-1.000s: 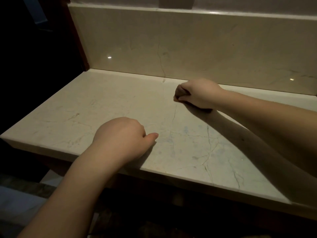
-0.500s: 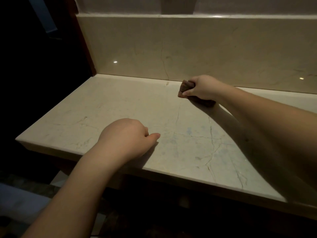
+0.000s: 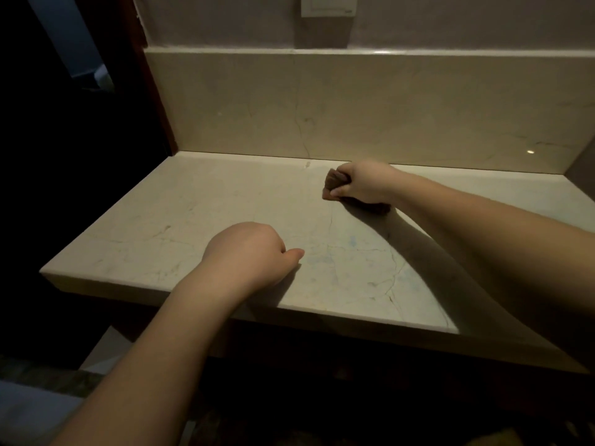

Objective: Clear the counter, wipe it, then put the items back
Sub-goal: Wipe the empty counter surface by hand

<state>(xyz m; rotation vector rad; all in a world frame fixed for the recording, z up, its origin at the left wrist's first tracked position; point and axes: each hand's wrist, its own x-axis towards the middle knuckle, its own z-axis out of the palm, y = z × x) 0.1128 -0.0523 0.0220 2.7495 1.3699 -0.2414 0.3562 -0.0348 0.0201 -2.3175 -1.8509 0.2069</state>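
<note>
The right hand [image 3: 363,185] reaches out to the far side of the marble counter [image 3: 180,220], close to where the top meets the upstand. Its fingers are curled tight round a small brown cloth [image 3: 335,181], a bunched wad that pokes out to the left of the knuckles and sits down on the stone. A dark strip shows under the heel of that hand too, though in this dim light I can't tell whether it is more cloth or only shadow.

The left hand [image 3: 248,252] lies nearer, by the front edge and left of centre. Its fingers are folded under into a loose fist with nothing in it, thumb pointing right, knuckles resting on the stone.

The counter is pale cream with thin dark veins, and there are faint bluish smudges between the two hands. Behind it stands the backsplash [image 3: 386,111] of the same stone. Above that, at the top edge of the view, is the lower part of a white wall socket [image 3: 328,6]; a tiny mark sits in its lower right corner, too small to read. No other writing or label shows anywhere.
</note>
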